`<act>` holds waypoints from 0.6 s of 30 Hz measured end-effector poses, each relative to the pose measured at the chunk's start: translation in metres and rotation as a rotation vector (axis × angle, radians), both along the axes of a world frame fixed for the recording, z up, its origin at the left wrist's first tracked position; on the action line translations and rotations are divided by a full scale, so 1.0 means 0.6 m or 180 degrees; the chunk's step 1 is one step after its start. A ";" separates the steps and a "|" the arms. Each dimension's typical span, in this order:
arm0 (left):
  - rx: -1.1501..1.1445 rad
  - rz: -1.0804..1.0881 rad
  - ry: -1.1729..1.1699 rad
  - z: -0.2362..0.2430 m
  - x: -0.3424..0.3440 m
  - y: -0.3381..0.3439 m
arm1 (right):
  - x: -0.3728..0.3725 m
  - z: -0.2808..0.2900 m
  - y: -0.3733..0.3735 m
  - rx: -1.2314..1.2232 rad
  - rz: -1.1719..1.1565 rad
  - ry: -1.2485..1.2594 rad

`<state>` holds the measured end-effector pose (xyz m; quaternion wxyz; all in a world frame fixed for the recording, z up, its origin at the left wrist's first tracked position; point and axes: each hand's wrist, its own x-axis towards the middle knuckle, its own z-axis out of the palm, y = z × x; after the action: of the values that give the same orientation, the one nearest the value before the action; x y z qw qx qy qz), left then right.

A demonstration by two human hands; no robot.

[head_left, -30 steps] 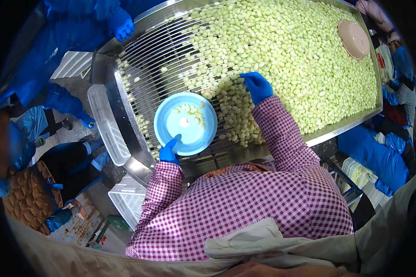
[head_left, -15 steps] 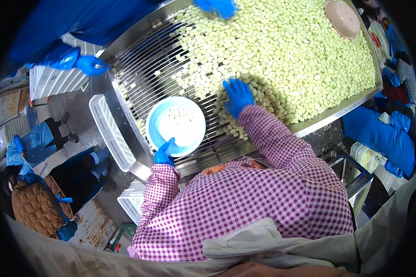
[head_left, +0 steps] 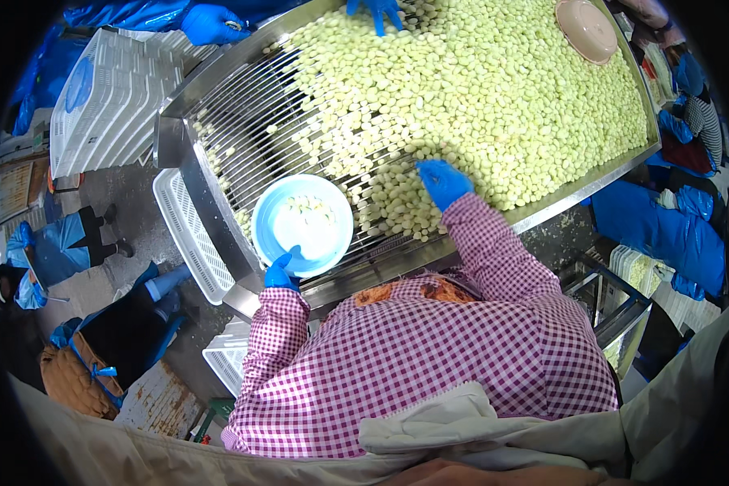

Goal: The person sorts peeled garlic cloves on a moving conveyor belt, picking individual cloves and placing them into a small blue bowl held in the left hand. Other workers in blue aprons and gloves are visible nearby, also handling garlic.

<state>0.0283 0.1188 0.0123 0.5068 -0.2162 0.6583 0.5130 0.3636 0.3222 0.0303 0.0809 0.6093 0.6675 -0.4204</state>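
My left hand [head_left: 281, 273], in a blue glove, grips the near rim of a light blue basin [head_left: 269, 219], thumb inside, with a few pale green oval beans in it. The basin rests on the metal bar grate [head_left: 239, 113]. My right hand [head_left: 441, 183], also gloved, is over a thicker patch of beans [head_left: 397, 202] right of the basin, fingers curled in; whatever they hold is hidden. A broad layer of the same beans [head_left: 526, 105] covers the right side of the steel-edged sorting tray.
A co-worker's gloved hand [head_left: 373, 12] reaches into the beans at the top; another blue glove [head_left: 206, 24] is upper left. A pink bowl [head_left: 583, 32] sits upper right. White crates [head_left: 109, 105] are stacked left, beside a long white basket [head_left: 186, 231]. Several co-workers [head_left: 688, 235] surround the tray.
My right hand's fingers spread half a second ago and are now curled. A co-worker's hand has moved into the beans at the top. The whole view has shifted slightly; my left hand stays on the basin.
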 end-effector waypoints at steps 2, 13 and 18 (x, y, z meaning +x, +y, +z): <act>-0.0246 -0.0035 0.0055 -0.002 0.006 0.002 | 0.006 -0.001 0.044 0.0821 -0.0726 0.0011; -0.0247 -0.0232 0.0057 -0.021 0.042 0.014 | 0.021 -0.065 0.210 0.0497 0.0403 -0.1372; -0.0152 -0.0133 -0.0008 -0.005 0.045 0.018 | 0.008 -0.066 0.204 0.0613 0.0579 -0.1396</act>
<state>0.0551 0.1296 0.0091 0.5129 -0.2151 0.6741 0.4861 0.3686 0.4444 -0.0090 0.2028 0.6282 0.7230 -0.2036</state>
